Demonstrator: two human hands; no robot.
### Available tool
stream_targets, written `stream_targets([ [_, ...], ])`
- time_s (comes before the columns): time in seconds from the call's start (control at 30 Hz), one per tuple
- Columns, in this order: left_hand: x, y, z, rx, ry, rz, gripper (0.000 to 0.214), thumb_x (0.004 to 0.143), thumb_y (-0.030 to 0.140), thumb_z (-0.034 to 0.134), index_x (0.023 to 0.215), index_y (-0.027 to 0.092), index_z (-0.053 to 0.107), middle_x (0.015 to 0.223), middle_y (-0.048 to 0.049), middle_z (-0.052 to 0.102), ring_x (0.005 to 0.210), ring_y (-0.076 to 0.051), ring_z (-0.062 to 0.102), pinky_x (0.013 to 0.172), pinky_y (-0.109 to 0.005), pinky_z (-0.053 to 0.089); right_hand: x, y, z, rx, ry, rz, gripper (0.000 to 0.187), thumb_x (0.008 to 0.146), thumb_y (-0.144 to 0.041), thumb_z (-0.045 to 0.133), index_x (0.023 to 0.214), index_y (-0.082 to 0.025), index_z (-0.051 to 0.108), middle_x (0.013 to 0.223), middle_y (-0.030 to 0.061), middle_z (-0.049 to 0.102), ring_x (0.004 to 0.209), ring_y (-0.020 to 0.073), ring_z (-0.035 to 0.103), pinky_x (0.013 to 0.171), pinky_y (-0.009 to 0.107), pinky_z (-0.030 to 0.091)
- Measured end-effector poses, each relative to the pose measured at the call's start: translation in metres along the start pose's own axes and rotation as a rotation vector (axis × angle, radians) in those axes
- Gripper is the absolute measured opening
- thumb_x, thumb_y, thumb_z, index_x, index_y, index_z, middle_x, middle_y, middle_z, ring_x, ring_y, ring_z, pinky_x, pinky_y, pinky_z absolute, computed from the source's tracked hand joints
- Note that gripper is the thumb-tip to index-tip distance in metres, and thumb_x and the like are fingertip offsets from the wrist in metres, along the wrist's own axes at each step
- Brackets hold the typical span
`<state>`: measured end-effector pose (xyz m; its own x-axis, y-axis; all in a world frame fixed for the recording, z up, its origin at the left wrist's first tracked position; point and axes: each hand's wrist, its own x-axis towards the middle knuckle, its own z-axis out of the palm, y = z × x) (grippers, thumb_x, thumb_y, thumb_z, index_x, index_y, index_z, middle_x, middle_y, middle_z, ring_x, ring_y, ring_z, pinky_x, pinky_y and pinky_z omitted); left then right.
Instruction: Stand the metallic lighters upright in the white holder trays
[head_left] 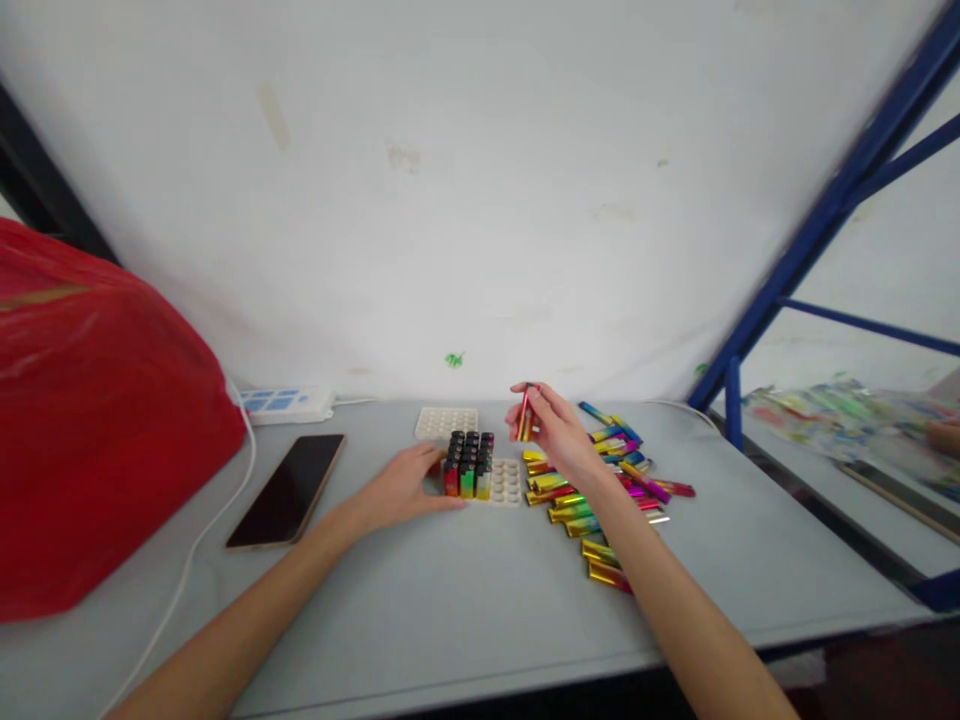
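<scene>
A white tray point(507, 482) with round pockets holds several upright lighters point(468, 466) with black tops and shiny coloured bodies in its left part. Around the tray's left end is my left hand point(409, 484), its thumb along the front edge and its fingers at the left and back side. In my right hand point(553, 425) a red and gold lighter point(526, 416) is pinched upright, above and to the right of the tray. Below and beside my right forearm lies a loose pile of metallic lighters point(555, 482), partly hidden by the arm.
A second pocketed white tray point(448, 422) lies behind the first. To the left are a phone point(288, 490), a power strip point(288, 404), a white cable point(196, 545) and a large red bag point(105, 430). A blue metal frame point(796, 260) stands at the right, with a clear bag point(855, 425) beyond.
</scene>
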<state>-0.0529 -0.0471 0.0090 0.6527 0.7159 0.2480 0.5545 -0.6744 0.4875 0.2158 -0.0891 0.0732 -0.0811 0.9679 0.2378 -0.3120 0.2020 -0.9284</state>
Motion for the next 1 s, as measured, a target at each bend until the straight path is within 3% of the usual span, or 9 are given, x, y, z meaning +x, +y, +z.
stream_targets([
  [0.07,-0.001,0.0,0.0,0.015,-0.008,-0.02,0.056,0.079,0.069,0.082,0.103,0.019,0.073,0.107,-0.0092,0.075,0.095,-0.03,0.069,0.087,-0.04,0.057,-0.003,0.013,0.004,0.043,-0.01,0.05,0.051,0.084,-0.069,0.081,0.105,-0.026,0.063,0.068,-0.0079,0.054,0.058,0.0117,0.055,0.058,0.026,0.052],
  [0.17,-0.001,0.002,0.0,0.034,-0.027,-0.039,0.057,0.079,0.07,0.082,0.103,0.019,0.073,0.109,-0.0109,0.075,0.1,-0.032,0.069,0.091,-0.041,0.056,-0.008,0.03,0.009,0.011,-0.011,0.172,0.057,0.081,-0.076,0.078,0.099,-0.027,0.057,0.064,-0.0119,0.04,0.046,0.0074,0.031,0.042,0.02,0.031],
  [0.27,-0.001,0.004,0.0,0.038,-0.029,-0.045,0.056,0.08,0.069,0.081,0.104,0.019,0.073,0.109,-0.0115,0.074,0.101,-0.034,0.069,0.091,-0.043,0.056,-0.012,0.04,0.012,-0.168,0.026,0.215,0.059,0.082,-0.082,0.07,0.087,-0.025,0.052,0.062,-0.0115,0.034,0.046,0.0075,0.022,0.041,0.021,0.018],
  [0.4,0.0,0.004,-0.001,0.037,-0.028,-0.029,0.055,0.082,0.069,0.08,0.105,0.02,0.073,0.11,-0.0113,0.075,0.102,-0.034,0.07,0.092,-0.044,0.056,-0.016,0.046,0.014,-0.45,0.113,0.04,0.061,0.09,-0.08,0.057,0.067,-0.025,0.044,0.058,-0.0069,0.036,0.053,0.0112,0.032,0.048,0.026,0.025],
  [0.53,0.0,0.004,-0.002,0.033,-0.037,-0.026,0.054,0.082,0.069,0.08,0.105,0.021,0.073,0.112,-0.0115,0.076,0.103,-0.035,0.071,0.092,-0.044,0.057,-0.019,0.045,0.015,-0.668,0.184,-0.089,0.055,0.092,-0.066,0.056,0.058,-0.024,0.042,0.056,-0.005,0.037,0.058,0.013,0.035,0.055,0.028,0.026],
  [0.73,0.0,0.004,-0.002,0.017,-0.025,-0.021,0.054,0.081,0.067,0.082,0.109,0.021,0.074,0.116,-0.0117,0.077,0.106,-0.035,0.071,0.095,-0.044,0.057,-0.023,0.039,0.016,-0.707,0.172,-0.107,0.04,0.087,-0.051,0.051,0.059,-0.025,0.038,0.056,-0.0055,0.035,0.057,0.0131,0.035,0.057,0.03,0.025],
  [1.0,-0.001,0.004,0.0,0.018,-0.025,-0.03,0.05,0.082,0.06,0.084,0.109,0.019,0.074,0.119,-0.013,0.076,0.108,-0.035,0.071,0.097,-0.045,0.057,-0.025,0.038,0.014,-0.794,0.154,-0.154,0.043,0.095,-0.052,0.051,0.063,-0.025,0.039,0.057,-0.0055,0.04,0.059,0.0135,0.037,0.059,0.03,0.026],
])
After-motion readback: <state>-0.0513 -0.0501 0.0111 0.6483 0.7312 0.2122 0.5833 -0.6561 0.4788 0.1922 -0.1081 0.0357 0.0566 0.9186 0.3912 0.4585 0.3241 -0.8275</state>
